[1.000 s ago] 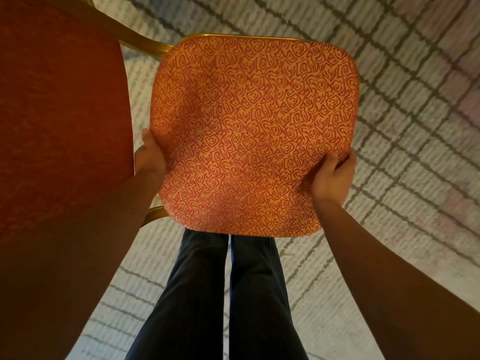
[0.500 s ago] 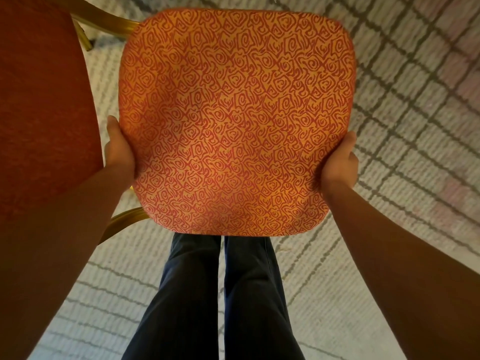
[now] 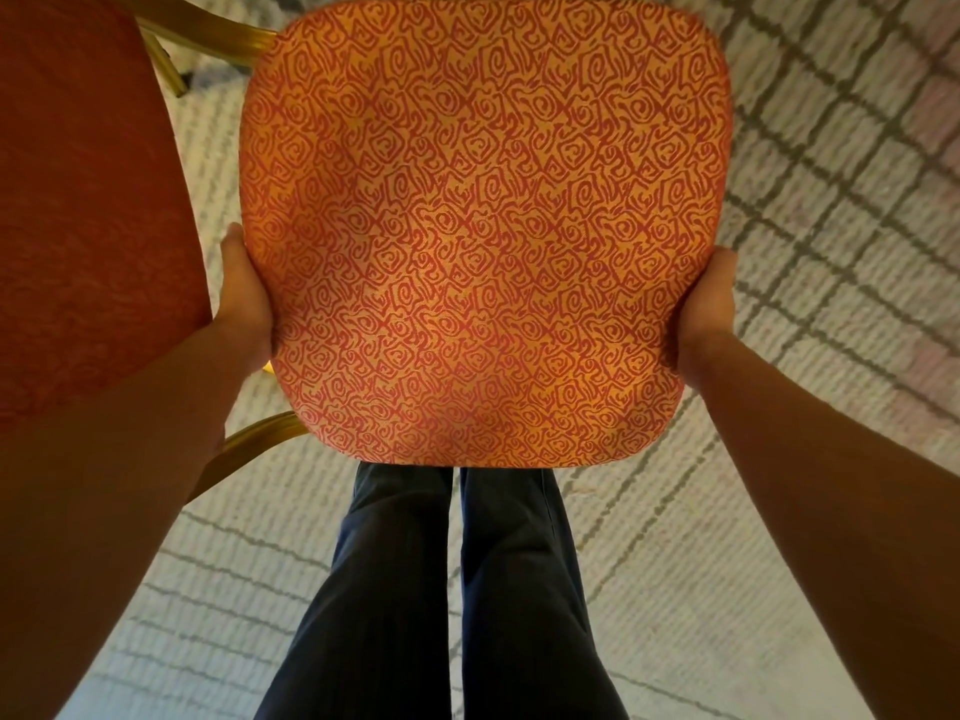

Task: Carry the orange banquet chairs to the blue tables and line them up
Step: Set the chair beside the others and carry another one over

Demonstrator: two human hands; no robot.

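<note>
I hold an orange banquet chair off the floor, its patterned seat [image 3: 483, 226] facing me and filling the middle of the view. My left hand [image 3: 247, 298] grips the seat's left edge, fingers hidden beneath. My right hand [image 3: 701, 309] grips the right edge the same way. The chair's red backrest [image 3: 88, 200] rises at the left, joined by gold frame tubes [image 3: 208, 23]. No blue table is in view.
Pale carpet [image 3: 831, 252] with a grey grid pattern lies under everything. My legs in dark trousers [image 3: 452, 589] stand directly below the seat. A gold frame tube [image 3: 254, 439] curves under the seat's lower left.
The seat has come closer and higher in the view, and both hands have spread further apart along its sides. Grip unchanged.
</note>
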